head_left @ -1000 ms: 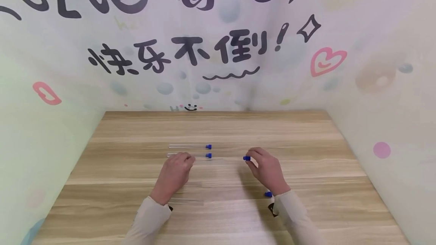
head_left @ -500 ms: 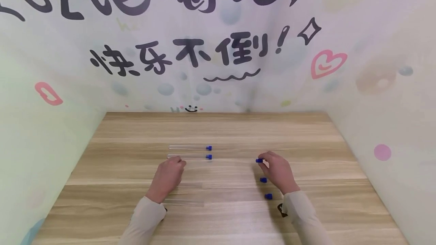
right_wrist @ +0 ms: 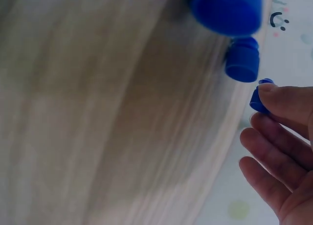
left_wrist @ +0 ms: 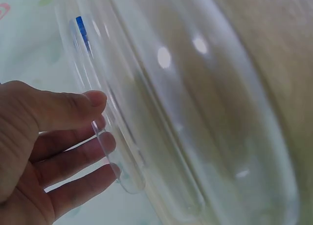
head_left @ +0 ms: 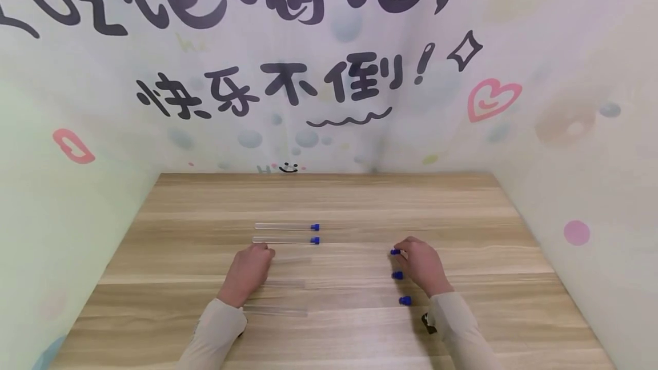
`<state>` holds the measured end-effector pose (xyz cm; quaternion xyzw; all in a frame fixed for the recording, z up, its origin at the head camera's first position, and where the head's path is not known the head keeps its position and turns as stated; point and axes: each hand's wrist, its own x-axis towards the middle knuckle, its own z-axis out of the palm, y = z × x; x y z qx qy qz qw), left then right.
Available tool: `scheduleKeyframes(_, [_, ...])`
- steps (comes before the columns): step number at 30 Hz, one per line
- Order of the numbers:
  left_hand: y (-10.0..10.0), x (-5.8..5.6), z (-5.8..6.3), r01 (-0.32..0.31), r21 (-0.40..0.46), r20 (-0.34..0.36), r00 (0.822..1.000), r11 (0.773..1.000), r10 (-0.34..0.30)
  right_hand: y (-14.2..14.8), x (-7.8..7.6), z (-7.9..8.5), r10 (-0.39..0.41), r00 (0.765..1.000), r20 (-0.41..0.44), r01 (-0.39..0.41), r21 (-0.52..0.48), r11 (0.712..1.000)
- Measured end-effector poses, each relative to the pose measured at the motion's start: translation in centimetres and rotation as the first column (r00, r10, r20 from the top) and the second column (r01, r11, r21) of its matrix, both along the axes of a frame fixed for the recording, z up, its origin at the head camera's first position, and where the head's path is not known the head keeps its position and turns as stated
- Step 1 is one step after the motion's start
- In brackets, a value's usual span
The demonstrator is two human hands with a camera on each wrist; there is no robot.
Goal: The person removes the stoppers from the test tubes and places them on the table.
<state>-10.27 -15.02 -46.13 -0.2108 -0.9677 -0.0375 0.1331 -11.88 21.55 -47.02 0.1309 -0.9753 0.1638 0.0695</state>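
Note:
My left hand (head_left: 248, 273) pinches the rounded end of a clear, uncapped test tube (head_left: 294, 260) low over the table, between thumb and fingers in the left wrist view. Two more uncapped tubes lie nearer me, a middle tube (head_left: 290, 284) and a front tube (head_left: 277, 310). Just beyond that hand are two tubes with blue caps in their right ends, the nearer capped tube (head_left: 283, 240) and the farther capped tube (head_left: 283, 226). Over on the right, my right hand (head_left: 422, 266) holds a small blue cap (right_wrist: 258, 100) between thumb and index finger, its other fingers spread loosely.
Two loose blue caps, one (head_left: 397, 275) behind and one (head_left: 405, 300) in front, lie on the table left of my right forearm. The wood-grain table (head_left: 349, 330) is bounded by a printed white backdrop (head_left: 329, 147) at the back and sides.
My right hand has drawn the blue cap rightward and slightly toward me, away from the tubes, uncovering a loose cap. My left hand has shifted left and a little nearer with its tube.

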Motion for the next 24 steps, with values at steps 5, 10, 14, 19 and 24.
scheduleKeyframes(5, [-0.1, -0.1, -0.4, -0.003, 0.015, 0.015, 1.0, 1.0, 0.003, 0.1, 0.0, -0.4, 0.028, 0.999, -0.017, -0.027, 0.033, 0.999])
scheduleKeyframes(10, [-0.1, -0.2, -0.7, -0.006, 0.011, 0.019, 1.0, 1.0, 0.006, -0.1, 0.0, -0.4, 0.046, 0.998, -0.032, -0.045, 0.036, 0.998])
scheduleKeyframes(14, [0.0, -0.2, -1.0, -0.002, 0.017, 0.025, 1.0, 1.0, 0.002, -0.2, 0.0, -0.3, 0.051, 0.998, -0.025, -0.05, 0.036, 0.998])
scheduleKeyframes(19, [0.0, -0.3, -1.4, -0.004, 0.023, 0.053, 0.999, 1.0, 0.003, -0.2, 0.0, -0.3, 0.043, 0.999, 0.005, -0.043, 0.044, 0.998])
scheduleKeyframes(24, [-0.1, -0.3, -1.7, 0.002, 0.026, 0.062, 0.998, 1.0, -0.004, -0.3, 0.0, -0.4, 0.026, 0.999, 0.036, -0.028, 0.053, 0.998])
